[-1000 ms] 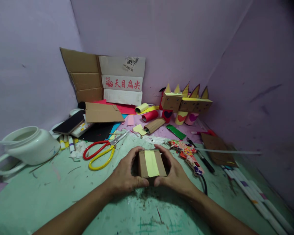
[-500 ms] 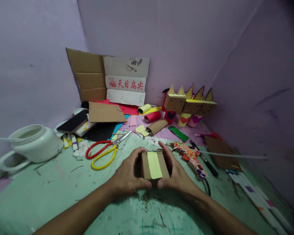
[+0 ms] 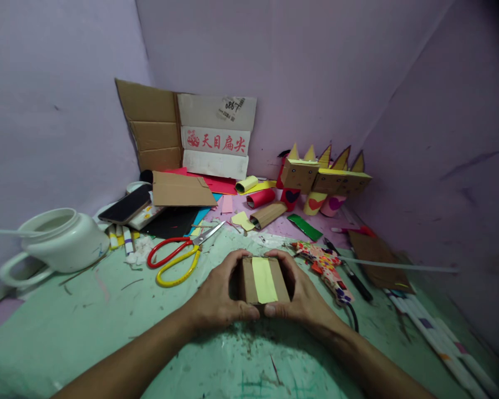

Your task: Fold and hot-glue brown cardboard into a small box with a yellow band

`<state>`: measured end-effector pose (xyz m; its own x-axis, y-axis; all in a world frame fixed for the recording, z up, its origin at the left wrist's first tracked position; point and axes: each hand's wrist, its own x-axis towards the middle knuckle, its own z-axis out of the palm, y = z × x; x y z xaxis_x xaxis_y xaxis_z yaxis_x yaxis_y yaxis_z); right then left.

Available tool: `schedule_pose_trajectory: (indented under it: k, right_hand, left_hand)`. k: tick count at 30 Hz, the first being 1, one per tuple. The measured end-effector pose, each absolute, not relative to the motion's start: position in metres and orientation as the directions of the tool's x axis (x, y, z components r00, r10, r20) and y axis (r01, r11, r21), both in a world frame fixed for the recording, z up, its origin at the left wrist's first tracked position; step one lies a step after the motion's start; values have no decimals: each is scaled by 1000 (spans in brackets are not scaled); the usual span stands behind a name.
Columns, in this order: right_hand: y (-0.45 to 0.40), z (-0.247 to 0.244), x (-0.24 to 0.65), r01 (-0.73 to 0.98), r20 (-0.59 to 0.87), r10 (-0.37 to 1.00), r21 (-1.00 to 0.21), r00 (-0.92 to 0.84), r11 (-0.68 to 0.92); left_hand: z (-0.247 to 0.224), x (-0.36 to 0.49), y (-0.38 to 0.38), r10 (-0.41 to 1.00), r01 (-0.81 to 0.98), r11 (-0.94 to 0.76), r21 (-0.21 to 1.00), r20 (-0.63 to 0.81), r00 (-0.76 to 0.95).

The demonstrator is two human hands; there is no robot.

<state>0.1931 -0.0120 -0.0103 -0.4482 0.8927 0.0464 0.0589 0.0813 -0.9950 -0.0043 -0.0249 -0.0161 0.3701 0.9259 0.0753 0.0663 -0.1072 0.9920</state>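
Between my two hands is a small brown cardboard box (image 3: 280, 277) with a pale yellow paper strip (image 3: 264, 280) running down its top. My left hand (image 3: 222, 291) grips its left side, thumb along the near edge and fingers curled round the far corner. From the other side my right hand (image 3: 301, 291) holds it the same way, the two thumbs almost meeting in front. Scissors (image 3: 195, 244) with one red and one yellow handle lie open to the left. A flower-patterned glue gun (image 3: 324, 267) rests to the right of my right hand.
A white pot (image 3: 64, 244) stands at the left, a phone (image 3: 125, 205) beyond it. Cardboard figures with pointed ears (image 3: 301, 174) stand back right. Paper rolls (image 3: 261, 198) and a cardboard sheet (image 3: 183, 189) lie behind. A black-handled cutter (image 3: 357, 282) and white markers (image 3: 432, 327) lie right.
My right hand's fingers have lowered and closed round the box's far right corner. The box stays in nearly the same place, and the view has shifted slightly.
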Motion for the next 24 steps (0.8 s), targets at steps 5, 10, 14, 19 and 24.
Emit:
schedule_pose_trajectory:
  k: [5, 10, 14, 19, 24]
  right_hand:
    - [-14, -8, 191, 80, 37, 896, -994, -442, 80]
    - [-15, -9, 192, 92, 24, 898, -993, -440, 71]
    - [-14, -10, 193, 102, 17, 905, -993, -425, 66]
    - [-14, -10, 192, 124, 5, 909, -990, -417, 62]
    - [-13, -10, 192, 117, 7, 909, -991, -416, 61]
  left_hand:
    - [-8, -6, -26, 906, 37, -80, 996, 57, 419]
    - [-5, -6, -28, 881, -121, -42, 992, 94, 463]
    - [-1, 6, -25, 961, -132, 41, 990, -2, 277]
    - [11, 23, -10, 992, 88, 103, 991, -108, 59]
    - [20, 27, -4, 995, 215, 96, 972, -96, -13]
